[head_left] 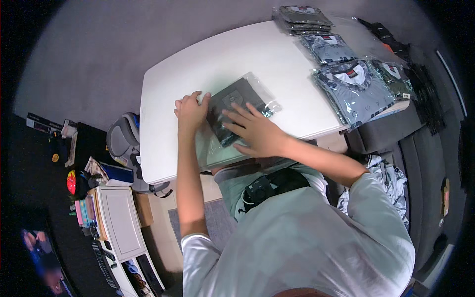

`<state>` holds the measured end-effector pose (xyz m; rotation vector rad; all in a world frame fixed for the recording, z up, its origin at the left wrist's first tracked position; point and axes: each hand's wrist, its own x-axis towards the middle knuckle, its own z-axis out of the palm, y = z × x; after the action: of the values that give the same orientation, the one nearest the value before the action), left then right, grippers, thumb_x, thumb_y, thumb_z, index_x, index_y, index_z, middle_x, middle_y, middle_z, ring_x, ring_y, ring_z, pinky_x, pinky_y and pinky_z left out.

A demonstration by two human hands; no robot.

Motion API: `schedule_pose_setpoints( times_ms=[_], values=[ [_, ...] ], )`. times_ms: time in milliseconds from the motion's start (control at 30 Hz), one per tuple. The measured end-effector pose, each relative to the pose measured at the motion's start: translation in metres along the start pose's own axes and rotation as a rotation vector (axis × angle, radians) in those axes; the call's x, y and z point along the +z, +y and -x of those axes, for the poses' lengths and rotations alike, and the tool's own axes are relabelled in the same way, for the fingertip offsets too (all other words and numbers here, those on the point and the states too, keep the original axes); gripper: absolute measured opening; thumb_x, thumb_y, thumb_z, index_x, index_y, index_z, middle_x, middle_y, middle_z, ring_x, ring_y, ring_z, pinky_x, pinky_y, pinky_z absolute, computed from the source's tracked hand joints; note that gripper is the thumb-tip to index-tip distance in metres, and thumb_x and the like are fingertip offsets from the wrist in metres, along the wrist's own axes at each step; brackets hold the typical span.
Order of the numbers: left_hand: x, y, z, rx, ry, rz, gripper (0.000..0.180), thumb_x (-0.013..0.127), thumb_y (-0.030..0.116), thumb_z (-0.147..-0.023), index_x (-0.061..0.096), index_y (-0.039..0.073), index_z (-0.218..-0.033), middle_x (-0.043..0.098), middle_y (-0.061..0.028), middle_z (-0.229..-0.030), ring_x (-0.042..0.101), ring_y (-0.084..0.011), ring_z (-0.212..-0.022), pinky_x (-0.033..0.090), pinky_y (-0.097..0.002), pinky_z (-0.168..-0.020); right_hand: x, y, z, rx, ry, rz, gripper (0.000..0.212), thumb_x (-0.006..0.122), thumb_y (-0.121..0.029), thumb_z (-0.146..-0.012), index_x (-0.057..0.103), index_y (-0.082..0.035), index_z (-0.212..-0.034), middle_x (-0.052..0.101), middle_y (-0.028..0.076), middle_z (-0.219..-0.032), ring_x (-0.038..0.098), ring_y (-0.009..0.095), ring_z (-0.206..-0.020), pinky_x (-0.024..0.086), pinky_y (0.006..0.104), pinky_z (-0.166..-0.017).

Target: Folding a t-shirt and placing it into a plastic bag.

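A dark grey folded garment in a clear plastic bag [232, 101] lies slantwise on the white table in front of me. My right hand [255, 129] rests flat across the garment's lower right part, fingers spread, slightly blurred. At the bag's left edge is my left hand [192, 113], its fingers bent down toward the tabletop and the thumb held apart beside the garment. No object shows in its grip. Loose clear film sticks out past the garment at its right and lower ends.
On the table [170, 89], bagged blue-grey shirts [354, 91] and a stack of dark bagged garments [304, 20] stand at the right and far right. A grey chair [123, 138] and a white cabinet [120, 218] are on the left; a dark sofa [420, 168] is on the right.
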<state>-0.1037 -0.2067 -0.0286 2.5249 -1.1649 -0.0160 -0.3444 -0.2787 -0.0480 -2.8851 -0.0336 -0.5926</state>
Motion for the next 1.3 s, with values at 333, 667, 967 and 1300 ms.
schedule_pose_setpoints(
  times_ms=[333,667,967,1300],
  values=[
    [0.009,0.005,-0.083,0.262,-0.536,0.095,0.039,0.082,0.041,-0.083,0.073,0.004,-0.088,0.07,-0.0054,-0.08,0.063,-0.0132,-0.073,0.051,-0.033,-0.068,-0.022,-0.008,0.044,0.236,0.408,-0.402,0.028,0.068,-0.009,-0.082,0.069,0.001,-0.109,0.065,0.019,-0.127,0.058,0.037,-0.121,0.048,0.0442,-0.103],
    [-0.102,0.107,-0.034,0.302,-0.118,-0.022,0.029,0.087,0.028,-0.074,0.067,0.007,-0.081,0.064,-0.005,-0.068,0.061,-0.0192,-0.065,0.051,-0.0369,-0.075,-0.033,0.054,0.07,0.449,0.646,-0.291,0.024,0.065,-0.005,-0.082,0.069,-0.002,-0.105,0.068,0.017,-0.125,0.061,0.036,-0.116,0.049,0.0414,-0.1],
    [-0.028,0.08,0.064,0.439,-0.142,0.093,0.03,0.083,0.028,-0.077,0.074,0.01,-0.099,0.075,-0.0062,-0.089,0.069,-0.0276,-0.087,0.052,-0.0411,-0.089,-0.034,0.057,0.073,0.636,0.687,-0.388,0.03,0.065,-0.002,-0.081,0.069,-0.005,-0.11,0.07,0.013,-0.124,0.065,0.031,-0.113,0.052,0.0377,-0.093],
    [0.013,-0.006,-0.094,0.235,0.049,0.391,0.031,0.061,0.032,-0.098,0.075,0.006,-0.109,0.076,-0.0132,-0.1,0.073,-0.0248,-0.091,0.055,-0.035,-0.082,-0.061,0.108,-0.062,0.491,0.353,-0.306,0.025,0.06,-0.02,-0.09,0.072,-0.003,-0.105,0.074,0.02,-0.098,0.07,0.038,-0.091,0.055,0.0415,-0.085]
  ],
)
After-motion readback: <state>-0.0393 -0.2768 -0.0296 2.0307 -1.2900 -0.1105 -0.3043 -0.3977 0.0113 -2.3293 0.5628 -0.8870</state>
